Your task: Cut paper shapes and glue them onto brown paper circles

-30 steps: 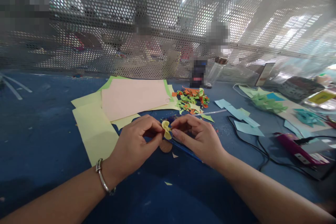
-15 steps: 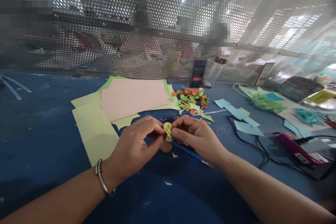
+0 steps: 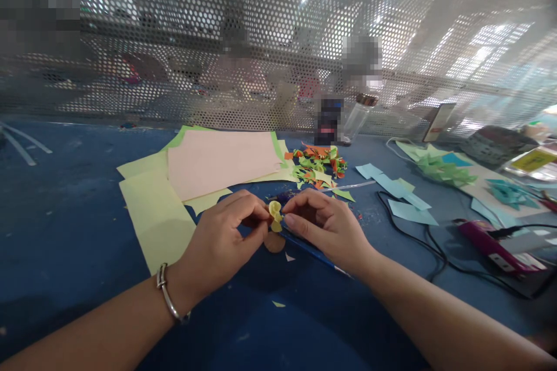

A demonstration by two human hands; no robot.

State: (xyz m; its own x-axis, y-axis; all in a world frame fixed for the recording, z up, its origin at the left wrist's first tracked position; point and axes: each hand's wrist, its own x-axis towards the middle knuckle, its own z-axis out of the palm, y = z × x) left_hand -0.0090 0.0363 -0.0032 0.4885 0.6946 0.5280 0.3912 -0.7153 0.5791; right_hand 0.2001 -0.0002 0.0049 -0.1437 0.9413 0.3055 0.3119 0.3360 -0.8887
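A small curled yellow paper piece (image 3: 275, 215), twisted into loops, is pinched between the thumb and fingers of my left hand (image 3: 237, 229). My right hand (image 3: 328, 226) is just to the right of it, thumb and forefinger slightly apart at the paper's edge. Whether those fingertips still touch the paper is hard to see. Below the curl, a round brown disc (image 3: 274, 242) lies on the blue table (image 3: 243, 324). A blue pen-like stick (image 3: 315, 253) runs under my right hand, partly hidden by it.
Pink sheets (image 3: 226, 162) and pale yellow-green sheets (image 3: 159, 220) lie at left and centre. Behind my right hand is a heap of green and orange paper curls (image 3: 319, 165). Light blue slips (image 3: 411, 210), a black cable (image 3: 435, 249) and a magenta power strip (image 3: 500, 246) lie right. A perforated screen (image 3: 278, 69) bounds the back.
My left hand has shifted slightly left with the yellow paper curl. The fingers of my right hand have loosened from it, and more of the brown disc shows.
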